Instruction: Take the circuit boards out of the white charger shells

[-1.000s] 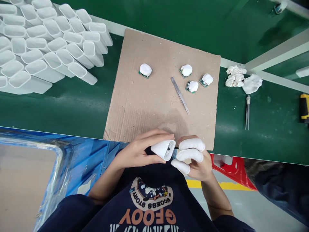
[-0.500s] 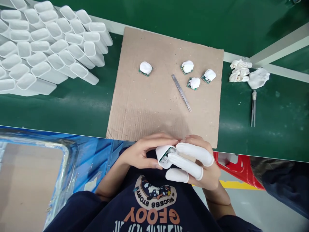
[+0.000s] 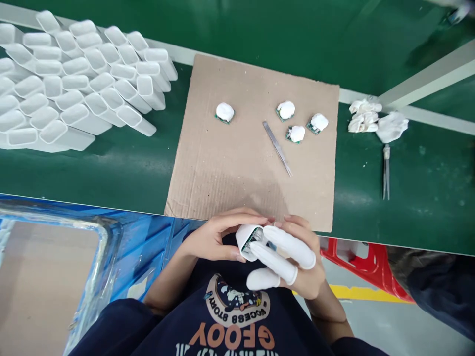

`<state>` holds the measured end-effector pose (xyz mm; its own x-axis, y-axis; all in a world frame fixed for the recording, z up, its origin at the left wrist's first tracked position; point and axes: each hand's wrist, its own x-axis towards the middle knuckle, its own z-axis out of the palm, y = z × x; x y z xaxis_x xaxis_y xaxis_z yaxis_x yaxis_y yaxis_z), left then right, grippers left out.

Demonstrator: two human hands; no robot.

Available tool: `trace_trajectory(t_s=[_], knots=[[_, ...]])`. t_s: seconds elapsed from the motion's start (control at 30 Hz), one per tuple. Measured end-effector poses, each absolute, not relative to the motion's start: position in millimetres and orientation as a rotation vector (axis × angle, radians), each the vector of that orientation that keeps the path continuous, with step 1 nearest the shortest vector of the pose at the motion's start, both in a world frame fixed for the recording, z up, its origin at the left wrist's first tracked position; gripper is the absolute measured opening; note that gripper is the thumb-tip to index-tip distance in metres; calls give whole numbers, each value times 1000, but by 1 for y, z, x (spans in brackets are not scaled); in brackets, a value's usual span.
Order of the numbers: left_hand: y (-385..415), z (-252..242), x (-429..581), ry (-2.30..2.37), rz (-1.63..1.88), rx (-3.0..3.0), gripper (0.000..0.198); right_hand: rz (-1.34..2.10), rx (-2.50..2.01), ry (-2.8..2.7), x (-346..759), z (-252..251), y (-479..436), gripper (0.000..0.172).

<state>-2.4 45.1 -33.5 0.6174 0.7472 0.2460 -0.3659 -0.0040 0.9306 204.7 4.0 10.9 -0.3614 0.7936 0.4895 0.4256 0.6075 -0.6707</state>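
Toward six o'clock, just off the card (image 3: 222, 173), a shell (image 3: 241, 240) with a board (image 3: 253, 238) inside.
Left hand (image 3: 215, 237) is closed round its sides; right hand (image 3: 300, 269), fingers part-curled, meets its open end, pinch unclear. Probably light, stiff, slick: best held by the outer walls, sparing the likely fragile board.

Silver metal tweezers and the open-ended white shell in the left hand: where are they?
Silver metal tweezers (image 3: 276, 147): head view, middle of their length.
Open-ended white shell (image 3: 242, 236): head view, outer wall beside the opening.
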Motion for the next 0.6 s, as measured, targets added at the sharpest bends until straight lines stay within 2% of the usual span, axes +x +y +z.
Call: trace_trajectory(t_s=[0.1, 0.3, 0.5, 0.6], knots=[[43, -35, 0, 398, 911, 1146, 57, 393, -925, -2048, 202, 6, 6, 32], [43, -35, 8, 583, 848, 976, 65, 179, -996, -2079, 197, 5, 4, 34], [50, -40, 27, 393, 817, 721, 67, 235, -833, -2008, 216, -18, 33, 58], [62, -51, 35, 339, 823, 683, 82, 245, -565, -2329, 226, -23, 78, 64]])
